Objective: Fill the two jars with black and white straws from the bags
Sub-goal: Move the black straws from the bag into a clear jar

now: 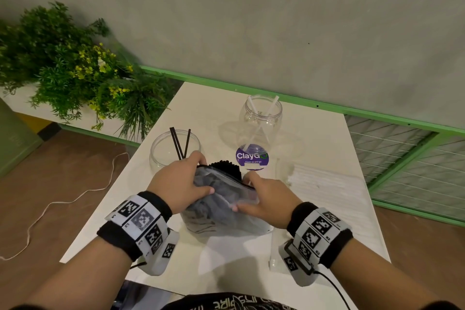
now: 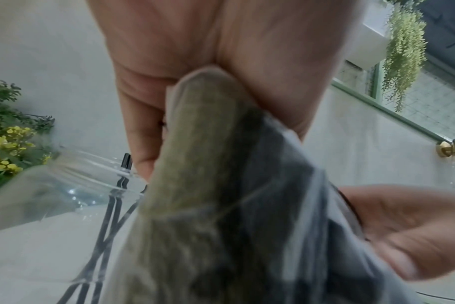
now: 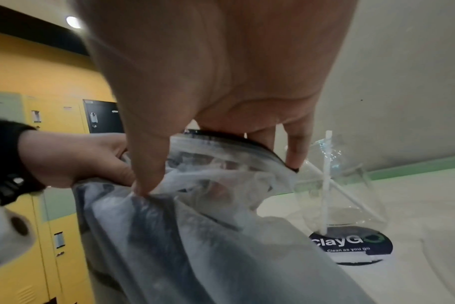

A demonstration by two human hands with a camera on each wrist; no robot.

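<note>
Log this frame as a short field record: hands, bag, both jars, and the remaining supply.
left hand: grips the left edge of the translucent plastic bag of black straws
right hand: pinches the bag's right edge at its mouth
bag state: mouth open, black straw ends showing
clear plastic jar on the left: holds three black straws
clear plastic jar on the right: holds two white straws
pile of white straws: lies on the white table, right of the bag

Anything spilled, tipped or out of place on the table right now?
Nothing stands out. Both clear plastic jars stand upright with straws inside; the left hand and right hand grip the clear bag of black straws.
</note>
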